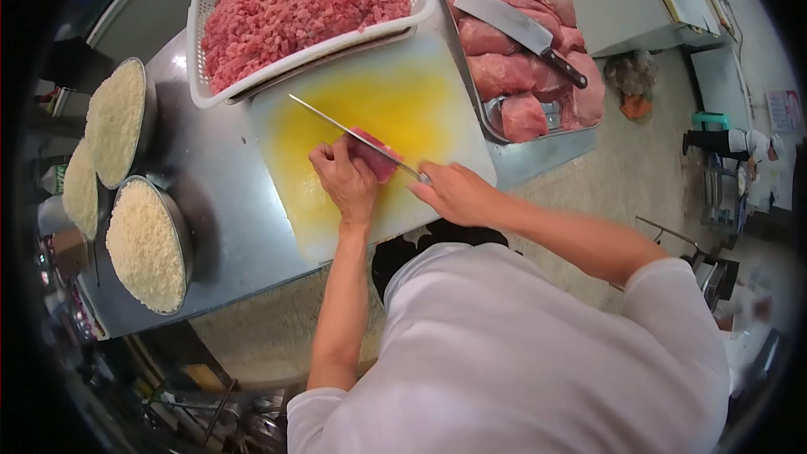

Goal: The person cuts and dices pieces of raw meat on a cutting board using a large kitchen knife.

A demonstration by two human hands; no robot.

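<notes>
A piece of pink meat [376,160] lies on the yellow-stained white cutting board [454,118]. My left hand [346,181] holds the meat from its left side, with the fingers bent against it. In my right hand [458,192] is the handle of a long, thin knife [324,117]. Its blade runs across the top of the meat, beside my left fingertips, and its tip points to the upper left. Whether the edge has gone into the meat cannot be told.
Behind the board stands a white basket [199,59] of diced meat. A metal tray [496,133] at the right holds large meat pieces and a cleaver [508,21]. Bowls of pale crumbs [147,244] stand at the left. A person [744,145] is at the far right.
</notes>
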